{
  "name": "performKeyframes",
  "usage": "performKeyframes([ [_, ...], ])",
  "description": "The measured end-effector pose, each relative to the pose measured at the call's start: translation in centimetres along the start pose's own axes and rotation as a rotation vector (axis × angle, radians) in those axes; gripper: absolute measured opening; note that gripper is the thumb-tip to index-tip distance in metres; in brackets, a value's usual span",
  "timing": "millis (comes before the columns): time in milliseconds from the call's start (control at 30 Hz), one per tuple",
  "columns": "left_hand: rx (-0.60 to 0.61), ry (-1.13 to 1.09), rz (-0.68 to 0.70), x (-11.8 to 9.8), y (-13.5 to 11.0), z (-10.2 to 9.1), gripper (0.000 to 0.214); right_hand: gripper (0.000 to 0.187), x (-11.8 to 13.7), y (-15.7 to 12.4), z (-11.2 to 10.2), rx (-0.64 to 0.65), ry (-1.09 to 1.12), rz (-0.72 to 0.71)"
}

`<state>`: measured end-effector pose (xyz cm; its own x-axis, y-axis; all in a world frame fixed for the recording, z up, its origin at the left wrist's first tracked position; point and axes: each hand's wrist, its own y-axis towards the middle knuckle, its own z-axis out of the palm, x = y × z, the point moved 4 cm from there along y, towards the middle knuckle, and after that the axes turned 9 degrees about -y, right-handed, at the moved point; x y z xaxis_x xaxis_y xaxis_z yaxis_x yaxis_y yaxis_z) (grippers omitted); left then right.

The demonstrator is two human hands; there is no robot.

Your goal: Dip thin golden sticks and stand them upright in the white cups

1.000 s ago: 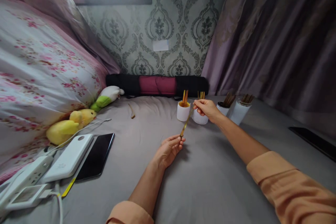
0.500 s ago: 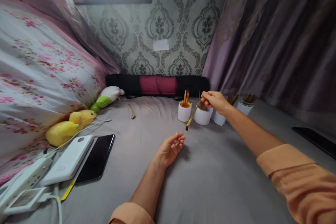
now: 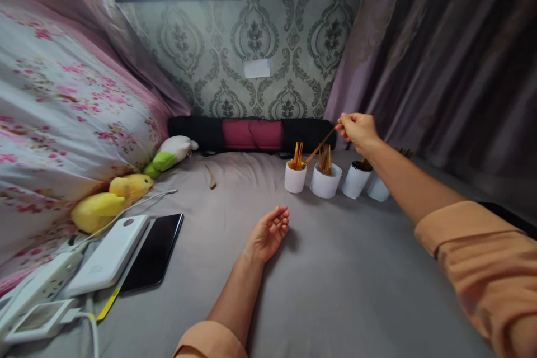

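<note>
My right hand (image 3: pixel 357 130) pinches a thin paintbrush (image 3: pixel 322 144) near its upper end, above and behind the row of white cups. The brush slants down to the left, its lower end at the rim of the leftmost white cup (image 3: pixel 295 180); its bristles are hidden there. Several orange-yellow sticks (image 3: pixel 298 155) stand in that cup. A wider white cup (image 3: pixel 326 183) beside it holds a bunch of brown sticks (image 3: pixel 324 160). My left hand (image 3: pixel 268 233) rests on the grey sheet (image 3: pixel 335 279) in front of the cups, fingers loosely curled and apart, with nothing in it.
Two more white-wrapped containers (image 3: pixel 356 182) stand to the right, partly behind my forearm. A lone brush (image 3: pixel 212 178) lies on the sheet at left. A phone (image 3: pixel 153 251), white power bank (image 3: pixel 111 254), power strip (image 3: pixel 50 279) and plush toys (image 3: pixel 104 204) line the left side.
My right hand has risen and moved right with the paintbrush, whose lower end has gone from in front of the cups to the leftmost cup. My left hand has shifted slightly left.
</note>
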<state>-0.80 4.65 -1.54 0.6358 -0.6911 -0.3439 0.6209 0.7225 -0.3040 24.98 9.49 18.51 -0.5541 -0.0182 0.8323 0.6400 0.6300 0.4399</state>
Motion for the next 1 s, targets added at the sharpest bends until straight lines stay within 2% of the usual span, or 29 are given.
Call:
performKeyframes([
  [233, -0.005, -0.010, -0.002, 0.0, 0.1, -0.1, 0.012, 0.028, 0.0, 1.1, 2.0, -0.018, -0.106, -0.175],
  [400, 0.004, -0.017, -0.012, 0.0, 0.2, -0.1, 0.012, 0.029, -0.3, 1.2, 3.6, 0.052, -0.158, -0.270],
  [633, 0.015, -0.022, -0.009, 0.0, 0.3, -0.2, 0.011, 0.025, -0.6, 0.3, 5.5, 0.158, -0.254, -0.322],
  [1000, -0.002, -0.017, 0.002, 0.0, 0.2, 0.0, 0.009, 0.022, -3.2, -0.5, 7.6, 0.252, -0.359, -0.301],
])
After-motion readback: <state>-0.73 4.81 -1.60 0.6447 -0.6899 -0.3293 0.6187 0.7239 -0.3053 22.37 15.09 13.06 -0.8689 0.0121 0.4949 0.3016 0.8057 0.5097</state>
